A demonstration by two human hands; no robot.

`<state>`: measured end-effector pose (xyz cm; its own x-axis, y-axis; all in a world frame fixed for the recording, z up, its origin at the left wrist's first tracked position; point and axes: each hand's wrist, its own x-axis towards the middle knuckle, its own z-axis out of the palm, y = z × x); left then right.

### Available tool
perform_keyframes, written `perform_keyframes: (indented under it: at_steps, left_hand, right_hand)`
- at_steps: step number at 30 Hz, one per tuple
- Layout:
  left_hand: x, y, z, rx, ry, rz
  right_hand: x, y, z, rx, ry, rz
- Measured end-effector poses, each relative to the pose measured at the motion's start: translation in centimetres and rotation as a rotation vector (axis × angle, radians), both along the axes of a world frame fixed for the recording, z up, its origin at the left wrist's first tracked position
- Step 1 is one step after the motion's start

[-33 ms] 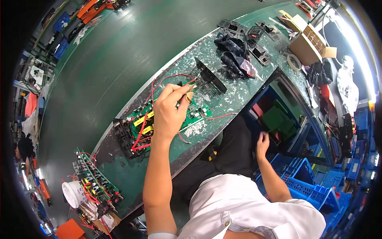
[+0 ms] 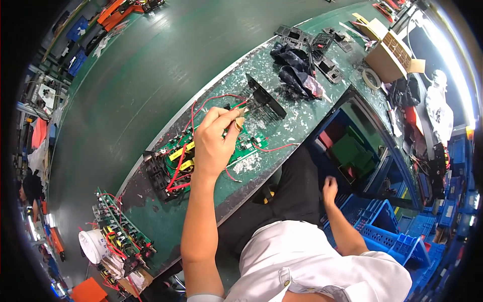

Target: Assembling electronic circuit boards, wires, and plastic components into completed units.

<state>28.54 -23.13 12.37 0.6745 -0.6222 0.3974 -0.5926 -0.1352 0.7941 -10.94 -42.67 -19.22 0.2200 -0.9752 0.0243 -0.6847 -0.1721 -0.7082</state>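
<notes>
Over the circuit board my left hand (image 2: 214, 143) is closed in a pinch, with tan covers showing at its fingertips. What it pinches is too small to make out. Beneath it lies the green circuit board (image 2: 246, 143) with red wires (image 2: 195, 113) and yellow-wrapped parts (image 2: 182, 151), partly hidden by the hand. A black plastic housing (image 2: 160, 176) adjoins its left end. Just beyond the fingers a black panel (image 2: 266, 95) stands on edge. Low at the right, beside my lap, my right hand (image 2: 329, 190) has its fingers curled, with nothing seen in them.
White scraps litter the green tabletop (image 2: 297, 118). Dark cloth (image 2: 294, 75) and black plastic frames (image 2: 329, 68) lie farther back, near a cardboard box (image 2: 390, 58) and a tape roll (image 2: 371, 79). More circuit boards (image 2: 118, 224) stand at the left. Blue crates (image 2: 390, 239) sit at the right.
My right hand has dropped slightly toward me and a little to the left. My left hand and the circuit board stay in place.
</notes>
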Motion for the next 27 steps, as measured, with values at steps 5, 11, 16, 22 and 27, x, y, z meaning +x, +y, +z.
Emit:
perform_keyframes:
  at_steps: [5,11,16,22,27]
  left_hand:
    - [0.2,0.1,-0.2,0.027,-0.021,0.004]
    - [-0.2,0.3,-1.4,0.028,-0.001,0.02]
    - [-1.0,-0.7,-1.6,0.099,-0.075,-0.017]
    - [-1.1,-1.1,-1.7,0.105,-0.153,0.03]
    - [-0.9,-0.8,-1.9,0.162,-0.234,0.058]
  right_hand:
    - [-8.8,5.6,-7.6,0.397,0.311,-0.161]
    - [11.7,-1.2,14.5,0.032,-0.676,0.043]
    - [23.7,-0.5,29.2,-0.087,-0.492,0.856]
    - [29.5,0.1,26.3,-0.208,-0.274,0.938]
    - [29.0,3.3,26.8,0.049,-0.465,0.944]
